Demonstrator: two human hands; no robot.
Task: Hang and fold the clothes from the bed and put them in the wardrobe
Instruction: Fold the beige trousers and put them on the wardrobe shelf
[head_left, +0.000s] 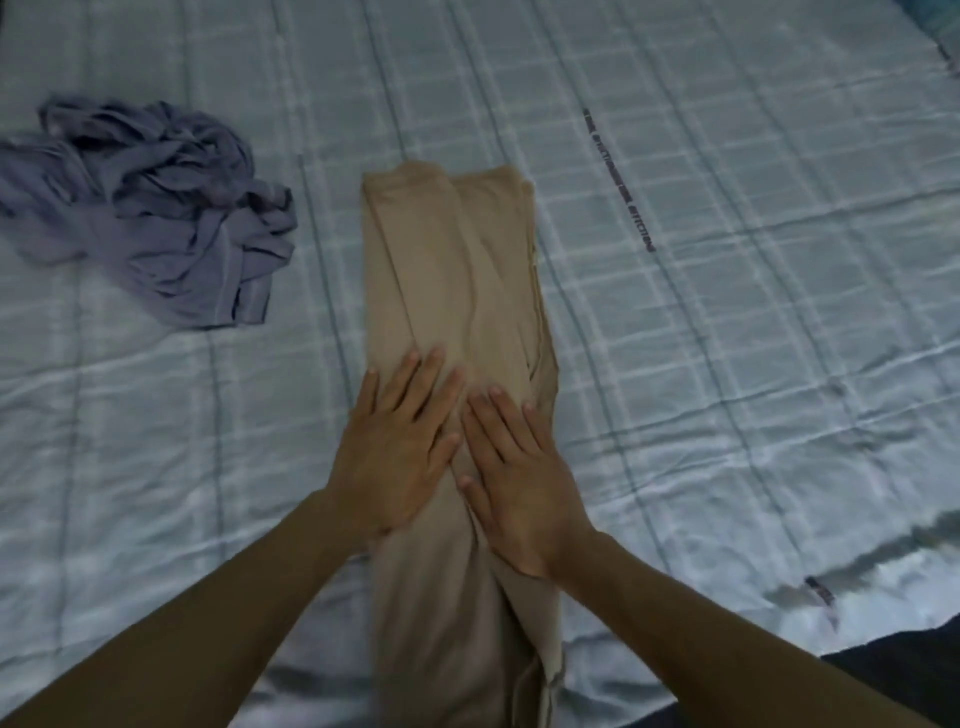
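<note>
— What are your hands doing?

— Both lie flat, fingers straight, palms down. My left hand (397, 447) and my right hand (519, 483) press side by side on the tan garment (457, 270), thumbs nearly touching. Neither grips anything.

— Where does the garment lie?

— It's folded into a long narrow strip running away from me down the middle of the bed, its far end squared off, its near end reaching the bottom edge of the view between my forearms.

— And around it?

— A pale blue checked bedsheet (727, 312), wrinkled, with a line of dark print to the right of the strip. Well off to the left, a crumpled grey-blue garment (156, 208) sits in a heap. Something dark shows at the lower right corner; I cannot tell what.
</note>
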